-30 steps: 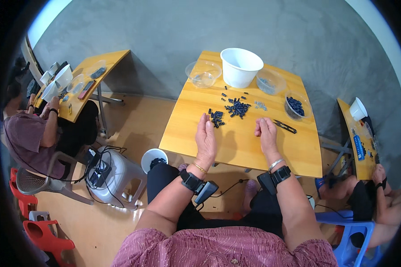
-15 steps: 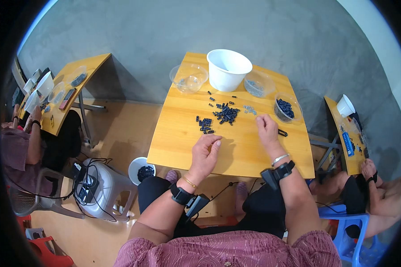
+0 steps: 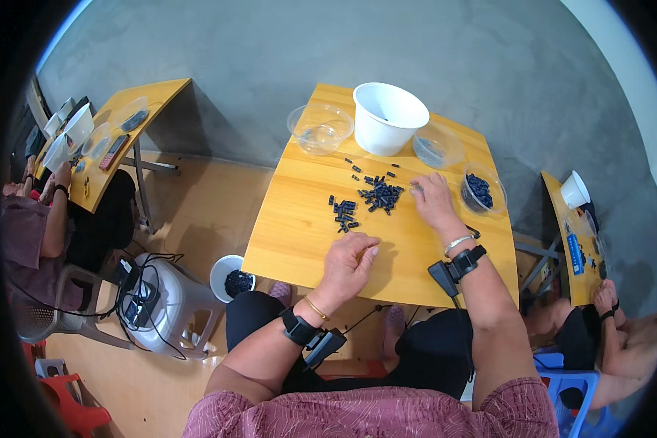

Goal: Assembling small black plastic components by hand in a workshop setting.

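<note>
My left hand (image 3: 349,264) is closed near the front of the table, thumb and fingers together; whatever they may hold is hidden. My right hand (image 3: 433,200) reaches farther forward, its fingers bent down and slightly apart over the spot where small silvery pieces lie, mostly covering them. Just left of its fingertips is a pile of small dark cylindrical pieces (image 3: 381,196). A smaller group of similar dark pieces (image 3: 344,213) lies ahead of my left hand. Beside my right wrist, a black oblong object (image 3: 474,232) is partly hidden.
On the wooden table (image 3: 292,241) stand a white bucket (image 3: 391,135), a clear bowl (image 3: 320,142), a clear tub of silvery pieces (image 3: 429,152) and a clear tub of dark pieces (image 3: 479,191). A white bin (image 3: 225,271) is on the floor. People sit at tables on both sides.
My right hand has moved forward from beside the black oblong object to the silvery pieces, and its fingers have loosened. My left hand stays closed near the front of the table.
</note>
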The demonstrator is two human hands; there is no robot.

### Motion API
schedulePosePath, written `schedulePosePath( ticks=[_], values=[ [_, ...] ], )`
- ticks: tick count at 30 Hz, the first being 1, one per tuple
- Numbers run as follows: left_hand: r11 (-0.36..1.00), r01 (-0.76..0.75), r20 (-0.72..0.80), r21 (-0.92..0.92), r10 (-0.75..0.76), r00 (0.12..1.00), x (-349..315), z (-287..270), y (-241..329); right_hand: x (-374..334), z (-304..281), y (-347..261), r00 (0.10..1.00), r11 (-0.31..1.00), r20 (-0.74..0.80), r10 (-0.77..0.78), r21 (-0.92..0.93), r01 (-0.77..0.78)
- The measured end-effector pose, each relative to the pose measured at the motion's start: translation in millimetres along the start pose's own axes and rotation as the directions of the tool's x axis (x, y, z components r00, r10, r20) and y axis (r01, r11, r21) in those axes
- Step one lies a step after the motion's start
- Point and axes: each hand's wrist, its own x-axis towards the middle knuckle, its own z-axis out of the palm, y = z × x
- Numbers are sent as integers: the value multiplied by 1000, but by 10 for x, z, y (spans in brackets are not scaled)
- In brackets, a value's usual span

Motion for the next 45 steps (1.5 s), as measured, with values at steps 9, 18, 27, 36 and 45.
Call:
schedulePosePath(
  ticks=[9, 18, 27, 36, 45],
  values=[
    [1000, 19, 7, -17, -19, 1000, 3, -3, 1, -70, 63, 262, 999, 1000, -32, -15, -27, 15],
    [1000, 3, 3, -14, -3, 1000, -1, -13, 5, 113, -66, -388, 998, 998, -35, -61, 4, 61],
    [1000, 22, 29, -7, -22, 999, -16, -29, -5, 626, 409, -689, 991, 990, 55, -121, -59, 124],
    [997, 32, 6, -70, -32, 999, -24, -50, -28, 905, 624, -669, 987, 989, 141, -80, -112, 96],
    [993, 66, 60, -97, -61, 996, -52, -80, -46, 677, 310, -776, 994, 982, 58, -92, 169, 81]
  ],
)
